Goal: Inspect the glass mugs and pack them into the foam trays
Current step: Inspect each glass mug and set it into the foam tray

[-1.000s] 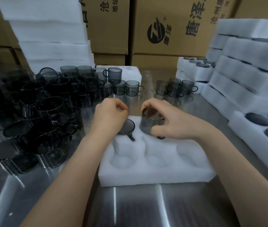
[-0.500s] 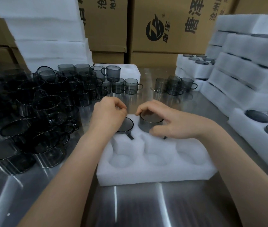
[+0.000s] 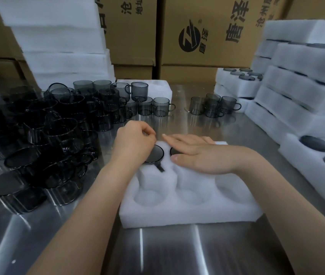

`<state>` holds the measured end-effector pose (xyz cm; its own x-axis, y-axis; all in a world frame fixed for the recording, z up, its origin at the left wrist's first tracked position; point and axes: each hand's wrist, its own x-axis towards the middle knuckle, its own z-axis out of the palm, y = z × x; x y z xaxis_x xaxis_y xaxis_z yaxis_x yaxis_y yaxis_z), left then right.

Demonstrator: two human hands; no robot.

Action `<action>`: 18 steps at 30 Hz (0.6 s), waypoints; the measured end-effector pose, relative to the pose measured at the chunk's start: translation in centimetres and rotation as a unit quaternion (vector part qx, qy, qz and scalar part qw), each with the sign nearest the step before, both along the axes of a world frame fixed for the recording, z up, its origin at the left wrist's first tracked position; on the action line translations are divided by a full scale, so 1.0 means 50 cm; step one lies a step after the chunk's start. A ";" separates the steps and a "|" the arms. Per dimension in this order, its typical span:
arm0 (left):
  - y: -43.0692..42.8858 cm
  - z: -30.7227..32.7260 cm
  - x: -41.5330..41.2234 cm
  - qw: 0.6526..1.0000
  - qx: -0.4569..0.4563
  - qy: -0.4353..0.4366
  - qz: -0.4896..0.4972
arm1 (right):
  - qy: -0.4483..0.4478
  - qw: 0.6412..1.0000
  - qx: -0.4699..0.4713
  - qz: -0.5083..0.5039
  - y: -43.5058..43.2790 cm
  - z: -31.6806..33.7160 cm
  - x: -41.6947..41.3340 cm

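Note:
A white foam tray (image 3: 187,212) lies on the steel table in front of me. In its far row a smoky glass mug (image 3: 156,153) sits upside down in the left pocket, its handle pointing toward me. My left hand (image 3: 133,142) rests on that mug's far left edge with curled fingers and holds nothing. A second mug (image 3: 173,150) sits in the middle far pocket, mostly hidden. My right hand (image 3: 193,152) lies flat on it, fingers straight, pressing down. The three near pockets hold nothing.
A big heap of dark glass mugs (image 3: 44,139) fills the table's left. A few mugs (image 3: 213,105) stand at the back. Filled foam trays (image 3: 296,100) are stacked on the right, spare foam (image 3: 62,46) at back left, cardboard boxes (image 3: 207,30) behind.
My right hand lowered the second mug into the middle far pocket, let go of it and now lies flat on its base. My left hand stayed put.

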<state>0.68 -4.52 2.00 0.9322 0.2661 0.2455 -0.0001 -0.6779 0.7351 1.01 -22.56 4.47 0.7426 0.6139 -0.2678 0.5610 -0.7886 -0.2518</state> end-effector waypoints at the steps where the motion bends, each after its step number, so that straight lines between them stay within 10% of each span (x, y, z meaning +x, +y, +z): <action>1: 0.000 0.000 0.000 1.000 -0.001 0.000 0.001 | 0.009 1.000 0.028 -0.002 -0.005 0.000 0.000; 7: 0.005 0.002 -0.002 1.000 -0.018 -0.004 0.010 | -0.065 0.931 0.333 -0.133 -0.039 0.000 0.033; 18: 0.061 -0.012 0.025 0.992 0.000 -0.061 0.113 | -0.127 0.930 0.269 -0.216 -0.061 -0.040 0.074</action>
<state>1.92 -1.47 1.41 0.8121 0.4652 0.3522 0.0631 -0.6700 0.7396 4.71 -25.62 2.48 0.9483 0.2376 0.2105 0.3167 -0.7519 -0.5782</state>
